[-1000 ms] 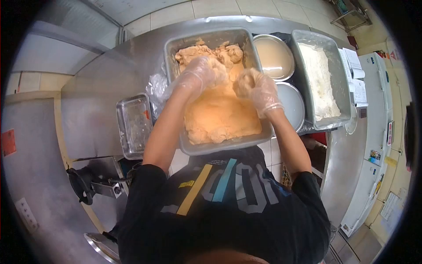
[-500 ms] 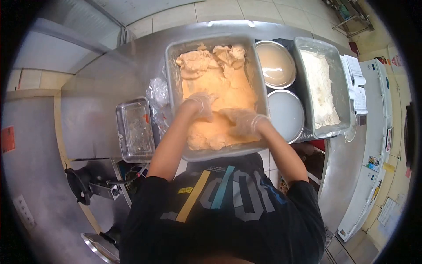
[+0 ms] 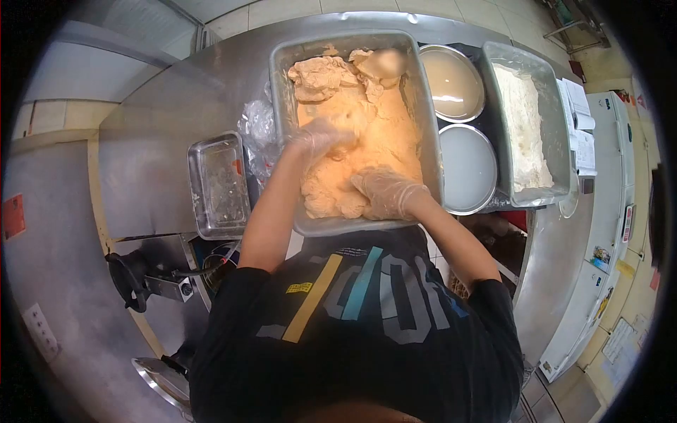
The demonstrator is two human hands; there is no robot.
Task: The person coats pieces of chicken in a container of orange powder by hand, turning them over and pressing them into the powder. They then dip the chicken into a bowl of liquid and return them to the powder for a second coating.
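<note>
A deep grey tub holds orange, powdery breading. Coated, lumpy pieces are heaped at its far end, and more lumps lie at the near end. Both hands wear clear plastic gloves. My left hand is over the left-middle of the breading, its fingers smeared by motion. My right hand lies on the breading at the near right, fingers stretched leftward with the tips partly sunk in; no held piece shows in it. What lies under the fingers is hidden.
Two round pans, one with tan liquid and one with whitish liquid, stand right of the tub. Beyond them is a second tub of white flour. A metal tray and crumpled plastic lie left.
The whole view has shifted, so the tub sits higher in the picture. My left hand has moved slightly farther into the tub, while my right hand has come nearer to its near edge.
</note>
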